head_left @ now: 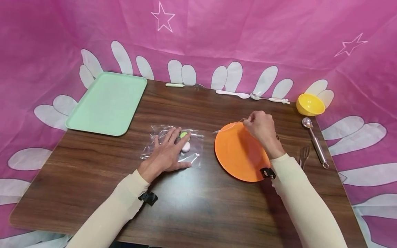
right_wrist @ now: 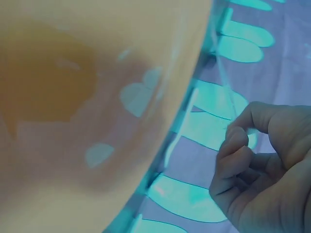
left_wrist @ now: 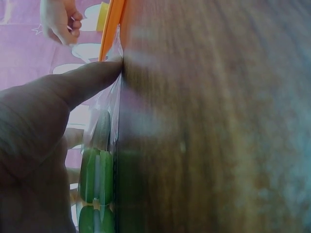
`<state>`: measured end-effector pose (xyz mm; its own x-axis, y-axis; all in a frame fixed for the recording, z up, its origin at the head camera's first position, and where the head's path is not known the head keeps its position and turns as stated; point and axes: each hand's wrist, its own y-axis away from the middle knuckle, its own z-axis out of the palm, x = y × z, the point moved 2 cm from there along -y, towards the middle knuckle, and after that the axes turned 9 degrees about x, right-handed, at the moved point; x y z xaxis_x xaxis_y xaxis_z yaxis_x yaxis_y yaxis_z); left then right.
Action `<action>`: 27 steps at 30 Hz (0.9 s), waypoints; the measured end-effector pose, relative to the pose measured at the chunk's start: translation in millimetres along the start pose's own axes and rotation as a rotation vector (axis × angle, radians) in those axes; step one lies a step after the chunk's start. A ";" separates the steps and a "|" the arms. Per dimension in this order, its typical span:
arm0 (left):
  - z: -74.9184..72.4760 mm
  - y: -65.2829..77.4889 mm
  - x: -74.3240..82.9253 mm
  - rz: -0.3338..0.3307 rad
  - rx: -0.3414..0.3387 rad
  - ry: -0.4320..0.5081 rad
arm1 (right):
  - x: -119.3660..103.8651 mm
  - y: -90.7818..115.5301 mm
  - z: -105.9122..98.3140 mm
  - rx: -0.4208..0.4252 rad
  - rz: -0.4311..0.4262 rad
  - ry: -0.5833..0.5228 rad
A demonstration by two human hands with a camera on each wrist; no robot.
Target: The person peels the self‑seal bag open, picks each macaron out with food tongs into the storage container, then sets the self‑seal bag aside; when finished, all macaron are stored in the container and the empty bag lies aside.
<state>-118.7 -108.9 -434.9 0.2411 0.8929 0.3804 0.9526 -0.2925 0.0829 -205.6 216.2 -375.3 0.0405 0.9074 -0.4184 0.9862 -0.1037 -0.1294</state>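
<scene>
My left hand (head_left: 165, 151) lies with spread fingers on a clear plastic bag (head_left: 195, 160) on the table. Between its fingers show a green round piece (head_left: 183, 135) and a white one (head_left: 185, 147). From the side, in the left wrist view, green macarons (left_wrist: 96, 175) with pale middles sit in the bag, below the thumb. My right hand (head_left: 260, 128) is raised over the far edge of an orange plate (head_left: 238, 151). Thumb and forefinger pinch a thin clear plastic strip (right_wrist: 224, 77), which trails toward the left.
A green tray (head_left: 108, 103) lies at the back left. Along the back edge are a fork (head_left: 175, 85), a pink spoon (head_left: 229, 93) and another spoon (head_left: 270, 99). At the right are a yellow bowl (head_left: 310, 105), a metal scoop (head_left: 315, 143) and a dark fork (head_left: 304, 155).
</scene>
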 end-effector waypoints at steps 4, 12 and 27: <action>-0.1 0.8 0.5 0.009 0.005 0.000 | -1.3 19.4 -11.8 -0.067 -0.018 -0.034; -2.0 1.0 -0.6 0.019 0.019 0.000 | -11.6 87.3 -23.8 -0.337 -0.139 -0.211; -1.4 -1.2 -0.1 -0.009 -0.007 0.003 | -14.0 198.1 -3.3 -0.839 -0.691 -0.387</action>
<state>-120.1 -109.1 -433.8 0.2319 0.8945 0.3823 0.9534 -0.2870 0.0930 -10.3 184.2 -392.1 -0.4591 0.4640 -0.7576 0.5809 0.8020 0.1392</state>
